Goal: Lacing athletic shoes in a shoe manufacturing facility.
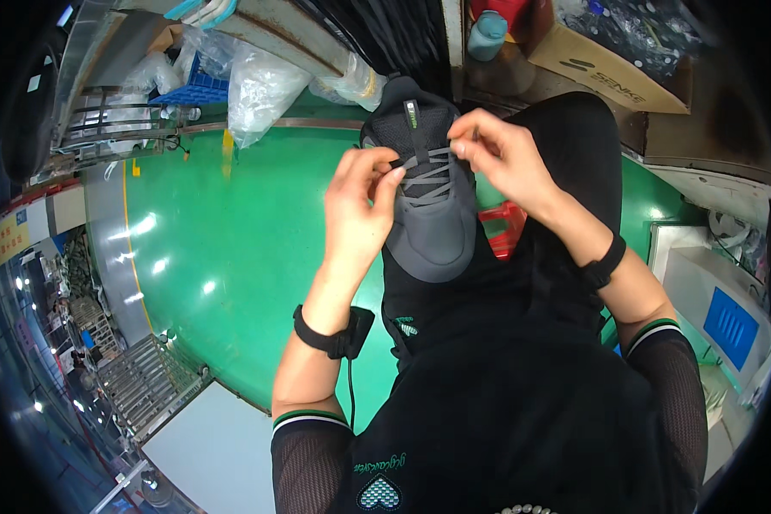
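Observation:
A dark grey sneaker (pixel 437 236) lies with its toe toward me, over the black cloth of my lap. Pale grey shoelaces (pixel 428 182) criss-cross its tongue, and a loop tab stands up behind them. On the left side of the lacing, my left hand (pixel 361 201) is closed in a pinch on the lace near the upper eyelets. Across from it, my right hand (pixel 507 163) pinches the lace at the right upper edge, thumb and forefinger together. The fingers partly hide the lace ends.
Beyond the sneaker are hanging black strands (pixel 377 34). A cardboard box (pixel 608 73) of bagged parts and a blue-grey bottle (pixel 487 36) stand at far right. Clear plastic bags (pixel 265 86) and a blue crate (pixel 193 88) sit far left. A red object (pixel 503 230) shows beside the shoe.

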A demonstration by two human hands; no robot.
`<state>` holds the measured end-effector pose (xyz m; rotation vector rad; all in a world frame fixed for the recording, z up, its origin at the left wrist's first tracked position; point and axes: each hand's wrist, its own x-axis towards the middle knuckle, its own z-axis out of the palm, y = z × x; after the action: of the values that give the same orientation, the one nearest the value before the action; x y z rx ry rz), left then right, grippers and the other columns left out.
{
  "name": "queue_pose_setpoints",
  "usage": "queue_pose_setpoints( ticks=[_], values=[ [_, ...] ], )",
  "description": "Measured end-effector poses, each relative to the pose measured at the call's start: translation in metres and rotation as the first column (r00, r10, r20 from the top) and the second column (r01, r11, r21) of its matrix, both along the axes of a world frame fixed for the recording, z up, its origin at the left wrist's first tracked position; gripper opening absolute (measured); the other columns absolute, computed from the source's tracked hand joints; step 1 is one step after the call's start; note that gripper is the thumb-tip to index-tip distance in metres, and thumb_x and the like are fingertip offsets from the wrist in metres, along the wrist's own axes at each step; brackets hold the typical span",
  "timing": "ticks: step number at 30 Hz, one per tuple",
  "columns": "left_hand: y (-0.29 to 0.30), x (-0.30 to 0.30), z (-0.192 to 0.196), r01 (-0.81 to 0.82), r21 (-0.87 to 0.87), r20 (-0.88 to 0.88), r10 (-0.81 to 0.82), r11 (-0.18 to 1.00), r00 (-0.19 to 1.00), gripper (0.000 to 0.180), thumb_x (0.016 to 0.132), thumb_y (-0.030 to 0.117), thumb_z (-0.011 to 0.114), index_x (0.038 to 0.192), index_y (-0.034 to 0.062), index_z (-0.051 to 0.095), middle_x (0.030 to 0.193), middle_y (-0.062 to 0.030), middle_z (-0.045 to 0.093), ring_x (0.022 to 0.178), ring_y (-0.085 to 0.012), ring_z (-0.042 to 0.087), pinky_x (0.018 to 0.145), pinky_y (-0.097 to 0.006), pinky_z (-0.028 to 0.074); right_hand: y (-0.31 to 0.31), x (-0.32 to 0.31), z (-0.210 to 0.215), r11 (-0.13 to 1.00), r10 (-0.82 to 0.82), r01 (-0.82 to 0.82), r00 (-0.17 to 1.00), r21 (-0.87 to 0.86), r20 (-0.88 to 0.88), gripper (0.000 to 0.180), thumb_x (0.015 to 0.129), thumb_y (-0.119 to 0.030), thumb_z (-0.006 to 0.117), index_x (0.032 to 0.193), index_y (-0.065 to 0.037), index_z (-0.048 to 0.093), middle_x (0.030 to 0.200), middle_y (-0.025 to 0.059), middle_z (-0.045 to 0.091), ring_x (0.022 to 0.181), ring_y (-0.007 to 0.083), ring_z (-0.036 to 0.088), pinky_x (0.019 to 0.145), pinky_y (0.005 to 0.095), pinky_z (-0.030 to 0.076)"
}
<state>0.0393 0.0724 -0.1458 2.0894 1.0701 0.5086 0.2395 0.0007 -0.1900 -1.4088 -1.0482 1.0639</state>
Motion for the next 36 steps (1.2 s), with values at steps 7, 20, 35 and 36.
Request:
queue_pose_setpoints(
  ticks=[7, 20, 35, 36],
  values=[
    [0.008, -0.032, -0.014, -0.105, -0.369, 0.255, 0.209, 0.923, 0.944, 0.015, 0.091, -0.002, 0.058, 0.106, -0.0011, 0.058, 0.092, -0.0069, 0.063, 0.076, -0.012, 0.063, 0.067, -0.024, 0.052, -0.002, -0.007, -0.003, 0.931, 0.04, -0.284, 0.707, 0.232, 0.707, 0.012, 0.076, -0.003, 0.065, 0.085, -0.004, 0.057, 0.077, 0.0089, 0.054, 0.072, 0.0293, 0.061, 0.06, 0.0374, 0.049],
    [0.106, -0.44, 0.021, -0.593, -0.557, 0.568, 0.787, 0.582, 0.239, 0.032, 0.095, 0.0, 0.049, 0.125, -0.0112, 0.047, 0.083, -0.0032, 0.058, 0.065, -0.0068, 0.052, 0.054, -0.015, 0.042, -0.017, -0.019, -0.024, 0.908, 0.068, -0.26, 0.864, 0.328, 0.498, 0.028, 0.077, 0.009, 0.059, 0.102, -0.003, 0.062, 0.095, 0.0116, 0.059, 0.087, 0.0283, 0.063, 0.074, 0.0349, 0.051],
    [0.016, -0.029, -0.005, 0.086, 0.626, -0.333, 0.166, 0.775, 0.928, 0.008, 0.078, 0.017, 0.072, 0.078, 0.0112, 0.067, 0.085, 0.0012, 0.061, 0.096, -0.0231, 0.053, 0.087, -0.043, 0.035, -0.008, -0.018, 0.019, 0.959, -0.002, 0.032, 0.994, -0.282, 0.105, 0.008, 0.092, -0.007, 0.059, 0.094, 0.001, 0.058, 0.064, 0.0034, 0.061, 0.05, 0.0074, 0.05, 0.049, 0.0241, 0.041],
    [0.017, -0.025, -0.003, 0.134, 0.648, -0.353, 0.139, 0.75, 0.925, 0.008, 0.077, 0.016, 0.071, 0.076, 0.0106, 0.066, 0.082, 0.0011, 0.06, 0.096, -0.0221, 0.053, 0.086, -0.044, 0.035, -0.007, -0.015, 0.017, 0.957, -0.002, 0.032, 0.995, -0.287, 0.104, 0.008, 0.092, -0.007, 0.059, 0.094, 0.001, 0.058, 0.064, 0.0034, 0.061, 0.05, 0.0074, 0.05, 0.049, 0.0241, 0.041]
  ],
)
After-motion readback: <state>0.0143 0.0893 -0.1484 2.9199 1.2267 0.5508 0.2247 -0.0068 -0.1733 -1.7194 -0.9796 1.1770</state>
